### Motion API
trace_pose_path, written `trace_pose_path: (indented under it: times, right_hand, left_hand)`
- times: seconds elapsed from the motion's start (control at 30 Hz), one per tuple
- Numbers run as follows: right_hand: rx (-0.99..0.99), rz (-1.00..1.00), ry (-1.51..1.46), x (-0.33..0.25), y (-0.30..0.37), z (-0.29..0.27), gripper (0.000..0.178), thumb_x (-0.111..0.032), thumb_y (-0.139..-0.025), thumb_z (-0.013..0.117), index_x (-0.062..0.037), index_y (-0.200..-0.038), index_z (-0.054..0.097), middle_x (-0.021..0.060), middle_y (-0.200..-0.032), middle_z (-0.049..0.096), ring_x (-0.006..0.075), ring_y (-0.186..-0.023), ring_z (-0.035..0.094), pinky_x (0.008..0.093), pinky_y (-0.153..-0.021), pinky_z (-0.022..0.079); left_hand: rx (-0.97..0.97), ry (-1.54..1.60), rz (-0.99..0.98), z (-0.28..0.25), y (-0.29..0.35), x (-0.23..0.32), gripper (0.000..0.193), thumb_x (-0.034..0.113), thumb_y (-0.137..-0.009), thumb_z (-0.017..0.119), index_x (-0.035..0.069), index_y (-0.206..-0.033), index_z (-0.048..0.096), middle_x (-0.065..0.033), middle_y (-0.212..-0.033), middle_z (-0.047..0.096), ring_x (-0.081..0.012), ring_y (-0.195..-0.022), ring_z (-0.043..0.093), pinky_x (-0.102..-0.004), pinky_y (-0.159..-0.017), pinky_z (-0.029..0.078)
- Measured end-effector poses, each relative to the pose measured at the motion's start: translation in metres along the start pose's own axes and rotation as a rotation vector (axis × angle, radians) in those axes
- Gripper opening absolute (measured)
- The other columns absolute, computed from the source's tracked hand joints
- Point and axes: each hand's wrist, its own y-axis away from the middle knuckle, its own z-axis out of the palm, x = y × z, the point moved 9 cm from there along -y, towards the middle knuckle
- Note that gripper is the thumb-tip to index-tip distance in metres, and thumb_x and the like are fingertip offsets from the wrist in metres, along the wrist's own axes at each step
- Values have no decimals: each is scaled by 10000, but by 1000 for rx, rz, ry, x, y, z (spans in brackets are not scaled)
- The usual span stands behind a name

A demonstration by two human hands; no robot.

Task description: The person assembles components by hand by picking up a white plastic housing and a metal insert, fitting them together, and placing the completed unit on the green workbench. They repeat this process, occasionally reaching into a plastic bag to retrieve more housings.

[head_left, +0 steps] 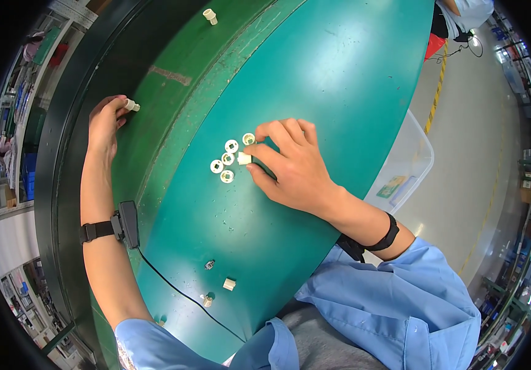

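While five round white parts sit clustered toward the left edge of the teal mat — probably grouped for easy reach — the right hand holds a cream piece over it, thumb and index finger narrowly set; beyond that edge, the left hand pinches a white fitting, seemingly leaving its far end free.
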Motion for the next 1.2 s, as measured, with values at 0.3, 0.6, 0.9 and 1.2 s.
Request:
trace_pose_path:
  times: [0.3,0.6,0.9,1.2]
  right_hand:
    - [46,31,-58,4,2,-8,245,-104,-762,792,-110,-982,685,40,-1085,585,238,-1008,552,392,-916,349]
    - [48,-84,-118,-7,8,-10,208,-50,-748,743,-108,-933,668,33,-928,702,220,-895,643,374,-930,372]
    - [-48,-37,-278,-4,19,-5,161,-44,-868,732,-38,-1028,711,14,-868,654,158,-853,589,319,-933,415]
    - [-65,79,-387,-17,37,5,149,-23,-907,706,-19,-1056,702,28,-894,651,140,-875,595,295,-843,482]
  left_hand:
    - [48,-69,99,4,-1,13,288,317,-971,646,105,-1155,709,0,-1083,719,-104,-1007,646,-323,-898,424]
    - [81,83,399,-87,146,116,383,372,-1021,636,76,-1255,702,-10,-1123,732,-122,-1056,655,-276,-951,434]
    - [600,-668,334,-162,484,45,144,101,-946,679,1,-1050,679,-70,-1016,716,-148,-992,632,-330,-857,477]
    - [977,-536,-164,-118,541,-169,301,167,-909,770,-4,-1151,719,-95,-830,683,-231,-710,613,-371,-702,509]
